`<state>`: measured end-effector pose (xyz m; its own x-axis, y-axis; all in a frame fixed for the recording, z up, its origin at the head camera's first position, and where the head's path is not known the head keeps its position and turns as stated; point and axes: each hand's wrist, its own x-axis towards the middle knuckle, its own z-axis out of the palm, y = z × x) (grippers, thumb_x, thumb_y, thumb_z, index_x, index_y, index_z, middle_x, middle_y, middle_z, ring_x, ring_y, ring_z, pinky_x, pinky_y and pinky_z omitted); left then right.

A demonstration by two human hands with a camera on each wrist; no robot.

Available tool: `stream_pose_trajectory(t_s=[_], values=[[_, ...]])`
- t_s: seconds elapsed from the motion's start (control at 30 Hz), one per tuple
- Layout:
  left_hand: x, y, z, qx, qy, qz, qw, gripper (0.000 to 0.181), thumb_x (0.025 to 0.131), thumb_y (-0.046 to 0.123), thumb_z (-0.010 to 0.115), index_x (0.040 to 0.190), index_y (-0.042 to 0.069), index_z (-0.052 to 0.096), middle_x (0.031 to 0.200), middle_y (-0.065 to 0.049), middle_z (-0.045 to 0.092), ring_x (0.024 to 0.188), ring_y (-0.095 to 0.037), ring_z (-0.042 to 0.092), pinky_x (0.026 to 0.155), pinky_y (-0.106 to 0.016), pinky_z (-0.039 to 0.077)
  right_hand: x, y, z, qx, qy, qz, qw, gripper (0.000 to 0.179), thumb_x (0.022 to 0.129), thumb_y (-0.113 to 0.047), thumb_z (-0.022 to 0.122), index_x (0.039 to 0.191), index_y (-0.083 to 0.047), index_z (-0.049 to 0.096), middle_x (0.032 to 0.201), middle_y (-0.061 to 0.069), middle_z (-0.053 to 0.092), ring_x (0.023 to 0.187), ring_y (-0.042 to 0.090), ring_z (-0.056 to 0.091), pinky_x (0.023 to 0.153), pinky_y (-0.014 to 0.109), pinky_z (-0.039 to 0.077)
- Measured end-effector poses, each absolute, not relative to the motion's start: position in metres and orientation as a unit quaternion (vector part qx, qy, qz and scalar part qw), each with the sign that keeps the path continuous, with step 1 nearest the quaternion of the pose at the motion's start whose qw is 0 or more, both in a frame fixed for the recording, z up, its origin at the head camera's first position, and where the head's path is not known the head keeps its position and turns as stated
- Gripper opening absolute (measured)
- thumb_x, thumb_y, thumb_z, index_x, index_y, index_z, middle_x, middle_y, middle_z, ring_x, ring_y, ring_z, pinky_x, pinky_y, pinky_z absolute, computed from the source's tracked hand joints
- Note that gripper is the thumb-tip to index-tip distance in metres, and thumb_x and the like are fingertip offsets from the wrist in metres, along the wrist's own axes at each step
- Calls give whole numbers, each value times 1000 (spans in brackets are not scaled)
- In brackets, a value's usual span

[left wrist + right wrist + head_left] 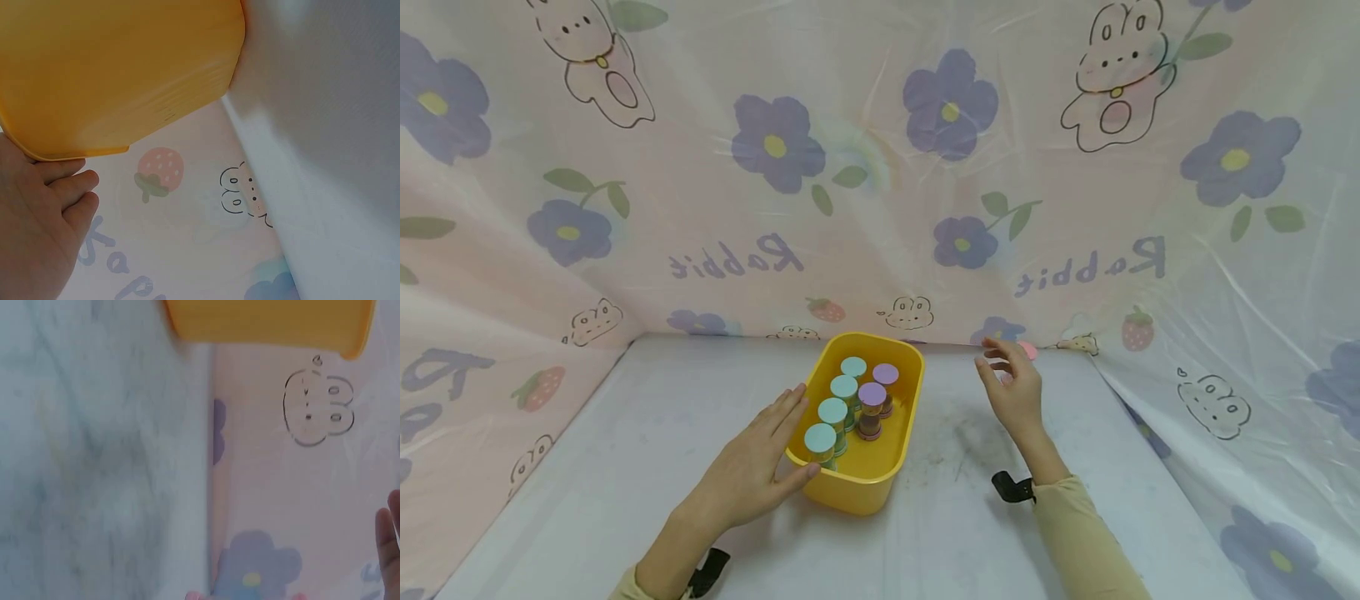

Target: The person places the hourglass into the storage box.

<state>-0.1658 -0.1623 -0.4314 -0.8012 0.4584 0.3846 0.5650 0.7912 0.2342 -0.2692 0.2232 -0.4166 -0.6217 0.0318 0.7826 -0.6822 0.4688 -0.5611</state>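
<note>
A yellow plastic tub (891,457) stands on the table. Inside it are several small jars with light-blue lids (832,410), lined up along the left wall. Two jars with purple lids (872,394) stand to their right. My left hand (748,467) rests on the tub's left rim, fingers straight and thumb at the near corner. In the left wrist view its fingertips lie against the rim. My right hand (1017,392) is raised right of the tub, fingers loosely bent and holding nothing. Just behind it a pink round lid (1027,350) shows, mostly hidden by the hand.
The white table (685,417) ends at a hanging sheet (865,208) printed with flowers and rabbits, which also runs along both sides. Black straps (1013,487) are on both wrists. Pink edges (194,595) show at the bottom of the right wrist view.
</note>
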Motion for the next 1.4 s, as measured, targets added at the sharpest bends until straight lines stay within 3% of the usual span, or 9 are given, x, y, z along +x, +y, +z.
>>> stream_pose_trajectory(t_s=[0.17, 0.27, 0.5, 0.63, 0.73, 1.17, 1.4], values=[[-166, -162, -431, -273, -934, -171, 155, 88, 99, 55, 64, 161, 1, 33, 172, -11, 22, 156, -32, 27, 124, -50, 31, -291, 251, -438, 175, -764, 459, 419, 36, 88, 12, 73, 124, 12, 66, 120, 28, 67, 103, 44, 64, 84, 20, 55], [-166, -162, -431, -273, -934, -172, 154, 89, 98, 55, 65, 161, 1, 33, 172, -11, 22, 156, -32, 27, 124, -50, 31, -299, 265, -445, 157, -765, 448, 435, 37, 88, 10, 75, 124, 9, 68, 122, 25, 66, 107, 40, 63, 87, 21, 52], [-166, -162, -432, -273, -934, -169, 154, 88, 99, 55, 64, 162, 1, 33, 172, -11, 22, 156, -33, 28, 124, -52, 32, -312, 288, -454, 105, -785, 419, 444, 41, 87, -1, 77, 127, 5, 69, 133, 19, 63, 127, 40, 56, 108, 40, 44], [-166, -162, -431, -275, -933, -171, 156, 88, 99, 54, 64, 162, 1, 33, 172, -11, 22, 156, -32, 28, 124, -51, 32, -316, 295, -457, 90, -801, 418, 419, 47, 87, -2, 78, 131, 7, 66, 139, 21, 59, 134, 42, 50, 113, 60, 39], [-166, -162, -431, -276, -933, -171, 157, 88, 99, 55, 64, 161, 1, 33, 172, -12, 23, 156, -32, 28, 123, -51, 32, -318, 299, -460, 80, -816, 418, 391, 51, 87, -4, 78, 134, 8, 62, 143, 23, 56, 138, 44, 47, 113, 65, 37], [-165, -162, -430, -273, -934, -173, 151, 88, 99, 54, 65, 162, 1, 32, 172, -12, 22, 156, -32, 27, 124, -52, 31, -326, 311, -462, 2, -854, 464, 234, 67, 99, -18, 69, 155, 6, 39, 152, 28, 47, 138, 44, 47, 113, 58, 43], [-165, -162, -430, -275, -933, -171, 155, 88, 99, 53, 65, 162, 0, 32, 172, -12, 21, 156, -32, 27, 124, -51, 31, -331, 313, -463, -15, -863, 464, 197, 68, 102, -19, 66, 157, 8, 34, 152, 30, 45, 138, 44, 48, 115, 55, 43]])
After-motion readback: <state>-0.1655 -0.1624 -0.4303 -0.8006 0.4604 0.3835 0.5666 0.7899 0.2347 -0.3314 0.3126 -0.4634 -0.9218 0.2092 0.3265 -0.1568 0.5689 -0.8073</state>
